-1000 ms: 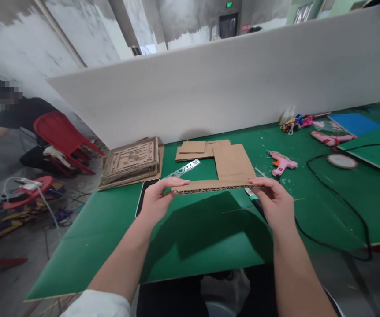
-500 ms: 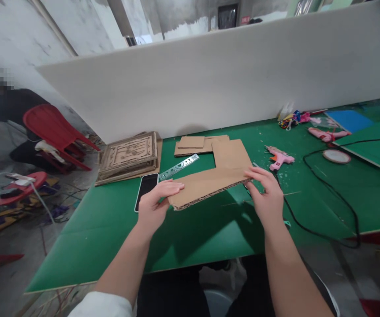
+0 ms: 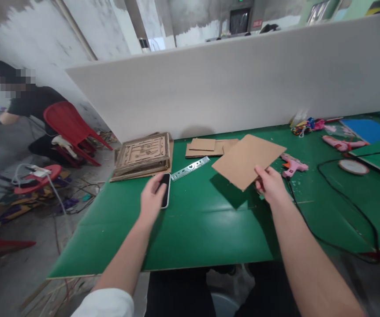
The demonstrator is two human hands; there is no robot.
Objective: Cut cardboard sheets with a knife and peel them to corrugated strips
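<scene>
My right hand [image 3: 271,184] pinches the near right edge of a flat brown cardboard piece [image 3: 247,159], tilted and raised over the table with its shadow below. My left hand [image 3: 152,197] is closed on the left side of a phone [image 3: 166,190] with a dark screen and pale rim, thumb across it. A metal ruler [image 3: 190,168] lies just beyond the phone. Behind the raised piece, more cardboard pieces [image 3: 203,144] rest on the table, partly covered by it. A pink glue gun [image 3: 294,166] lies to the right of my right hand.
Layered cardboard panels [image 3: 143,152] are stacked at the table's left. A white partition [image 3: 229,88] stands behind. On the right lie a black cable [image 3: 345,204], a tape roll [image 3: 353,167] and another pink glue gun [image 3: 344,143]. A person [image 3: 41,99] sits near a red chair [image 3: 69,123].
My left hand has let go of the cardboard and moved onto the phone. The cardboard has turned and moved forward in my right hand alone. The view has shifted slightly left.
</scene>
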